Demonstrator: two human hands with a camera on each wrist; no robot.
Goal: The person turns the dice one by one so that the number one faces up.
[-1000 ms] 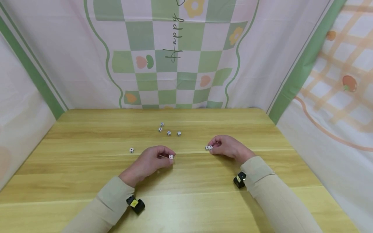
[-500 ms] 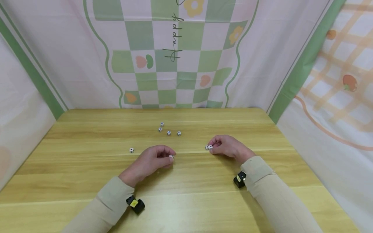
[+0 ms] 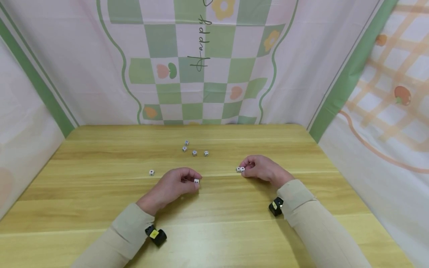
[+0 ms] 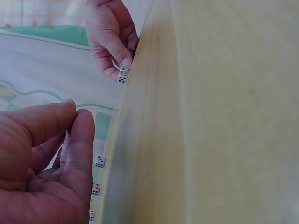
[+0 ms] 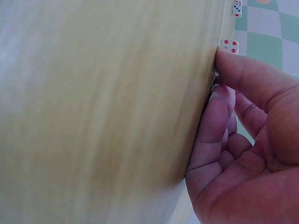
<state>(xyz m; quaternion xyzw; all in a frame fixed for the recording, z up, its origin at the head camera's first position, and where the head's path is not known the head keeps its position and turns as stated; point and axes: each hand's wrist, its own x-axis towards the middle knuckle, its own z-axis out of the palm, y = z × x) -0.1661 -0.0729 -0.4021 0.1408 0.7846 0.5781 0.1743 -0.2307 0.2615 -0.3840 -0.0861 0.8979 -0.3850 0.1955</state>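
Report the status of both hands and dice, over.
Left hand pinches one die. Right hand holds one of two adjacent dice. No obstacle seen between hands.

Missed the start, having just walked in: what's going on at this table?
At a wood-grained table, a person's left hand pinches one white die. The right hand pinches another die, with a neighbouring die right beside it. Four more dice lie loosely grouped farther back, and a lone die lies off to the left of the left hand.
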